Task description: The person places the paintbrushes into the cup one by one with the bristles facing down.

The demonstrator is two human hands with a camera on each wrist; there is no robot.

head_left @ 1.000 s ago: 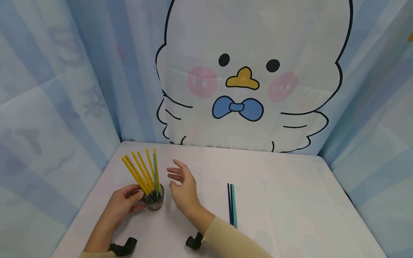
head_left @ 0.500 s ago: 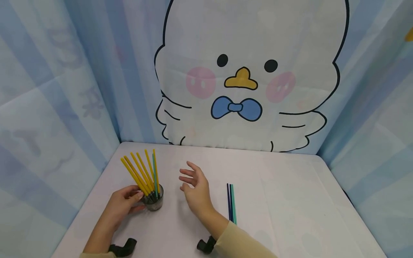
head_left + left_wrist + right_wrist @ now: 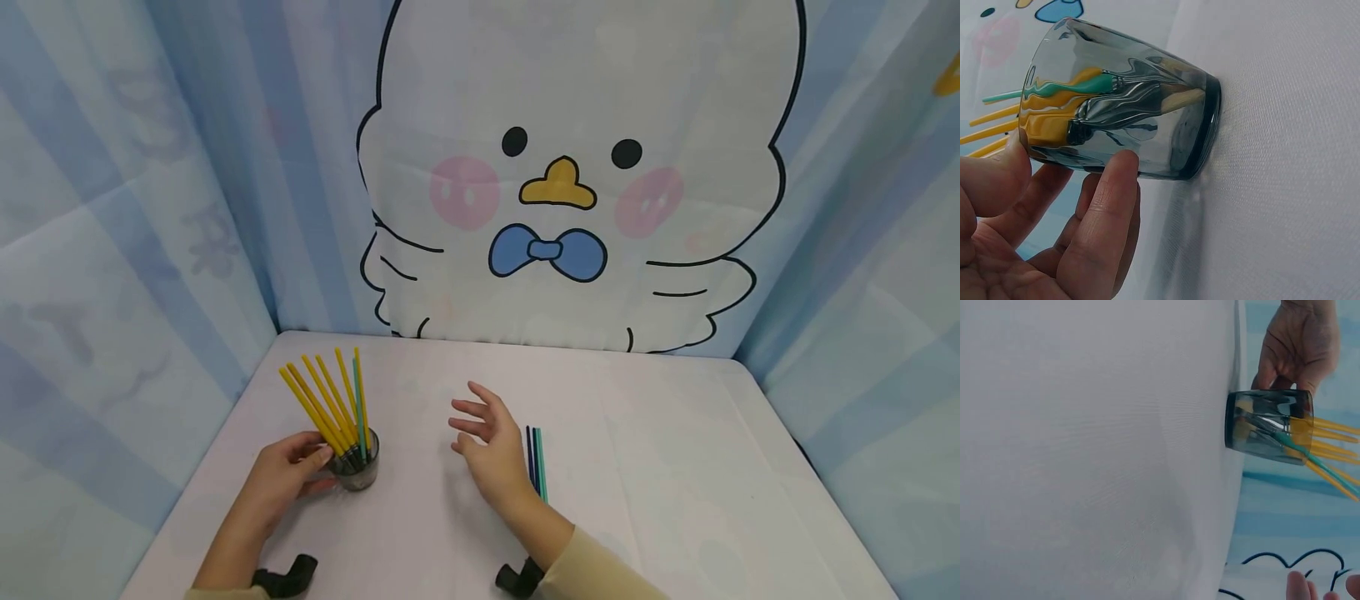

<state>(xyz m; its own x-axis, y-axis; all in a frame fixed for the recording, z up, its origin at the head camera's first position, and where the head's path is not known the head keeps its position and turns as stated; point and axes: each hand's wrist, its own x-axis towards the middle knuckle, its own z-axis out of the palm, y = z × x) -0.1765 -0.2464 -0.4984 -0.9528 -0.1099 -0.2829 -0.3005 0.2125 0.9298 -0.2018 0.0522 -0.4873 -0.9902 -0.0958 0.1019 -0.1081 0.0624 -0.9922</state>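
A smoky glass tumbler [image 3: 1166, 147] stands at the left of the table, holding several yellow-handled paintbrushes [image 3: 326, 400] and one teal-handled paintbrush [image 3: 360, 408], bristles down. My left hand [image 3: 285, 475] holds the tumbler from its left side, thumb at the rim and fingertips against the wall. Above the middle of the table, my right hand [image 3: 491, 454] has its fingers spread and loosely bent, with nothing in them. Just beyond its wrist lie dark blue paintbrushes [image 3: 531, 454] and teal paintbrushes [image 3: 542, 467] side by side, their lower ends hidden behind the forearm.
The white-covered table [image 3: 675, 467] ends at a cloth backdrop [image 3: 562, 308] printed with a cartoon chick. Striped blue and white curtains [image 3: 112, 250] close in both sides. A black wrist mount [image 3: 288, 575] shows below the left hand.
My right hand has moved rightward, away from the tumbler toward the brushes on the table, covering more of their lower ends. My left hand and the tumbler have stayed put.
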